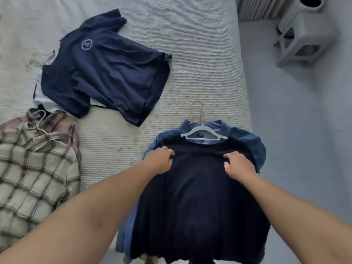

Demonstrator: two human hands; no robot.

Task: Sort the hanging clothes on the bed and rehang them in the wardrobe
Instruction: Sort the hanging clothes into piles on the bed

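Under my hands I see a dark navy top (198, 187) of soft, matt knit cloth lying over a blue shirt (245, 138) of slightly coarser matt fabric, with a smooth white plastic hanger (203, 131) and its shiny metal hook at the collar. The bedspread (200, 54) is pale, ribbed and rough-woven right to its right edge, and the navy T-shirt (106, 73) near the far left has a matt jersey look with a printed round emblem. The checked shirt (34, 168) at the left edge looks like soft brushed cloth, and the grey stool (304, 39) beyond the bed looks hard and matt.
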